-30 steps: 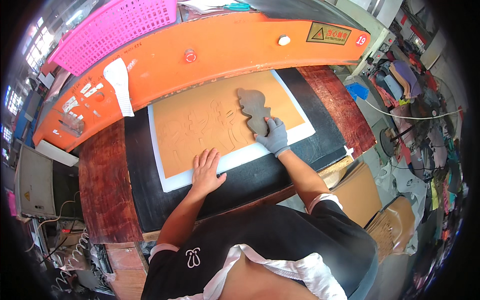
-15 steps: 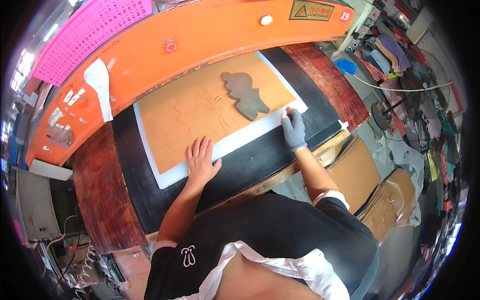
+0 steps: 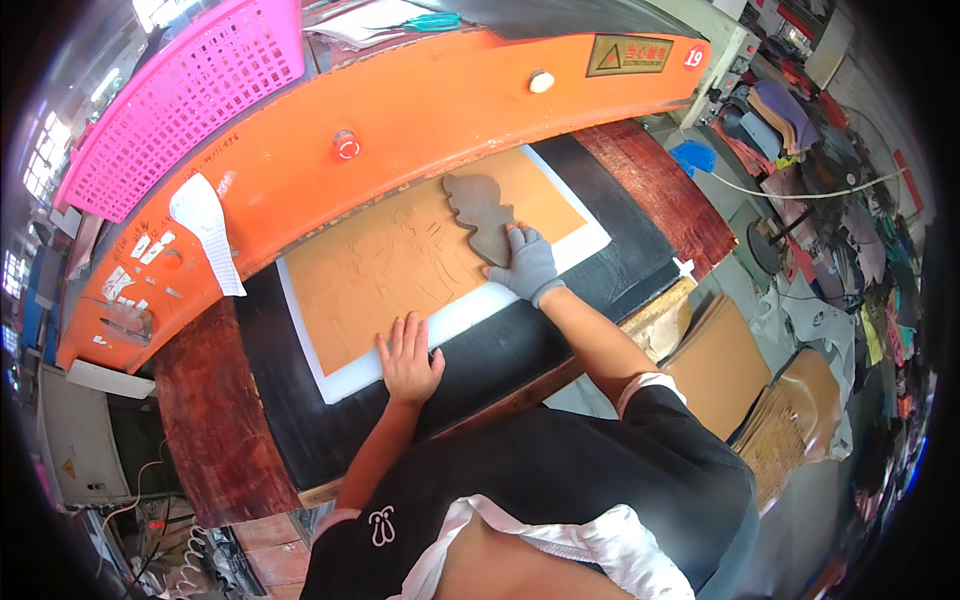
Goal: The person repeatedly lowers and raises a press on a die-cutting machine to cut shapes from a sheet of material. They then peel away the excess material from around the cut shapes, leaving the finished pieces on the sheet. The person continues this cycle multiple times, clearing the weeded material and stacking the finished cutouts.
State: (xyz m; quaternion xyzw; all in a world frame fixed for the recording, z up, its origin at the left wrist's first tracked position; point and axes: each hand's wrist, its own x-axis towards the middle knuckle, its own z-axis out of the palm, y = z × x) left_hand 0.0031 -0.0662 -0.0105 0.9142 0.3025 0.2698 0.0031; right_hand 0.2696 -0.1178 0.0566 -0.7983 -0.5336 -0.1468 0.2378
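Observation:
A tan leather-like sheet (image 3: 340, 325) marked with several cut outlines lies on a white board (image 3: 335, 390). On the sheet's right part sits a grey-brown cutting die (image 3: 478, 208) with a wavy edge. My right hand (image 3: 530, 268), in a grey glove with bare fingertips, grips the die's near end, thumb on one side and fingers on the other; the palm hides that end. My left hand (image 3: 410, 365) rests flat with fingers apart on the near edge of the sheet and board, holding nothing.
An orange machine beam (image 3: 440, 115) with a red button (image 3: 346, 145) spans the far side. A pink basket (image 3: 190, 100) stands on it. Under the white board is a black pad (image 3: 490, 335) on a reddish wooden table (image 3: 205, 420). Stacked tan sheets (image 3: 720, 355) stand at the right.
My right hand has moved left from the board's near edge onto the cutting die and closed on its near end. My left hand stays flat on the sheet. The view has shifted slightly.

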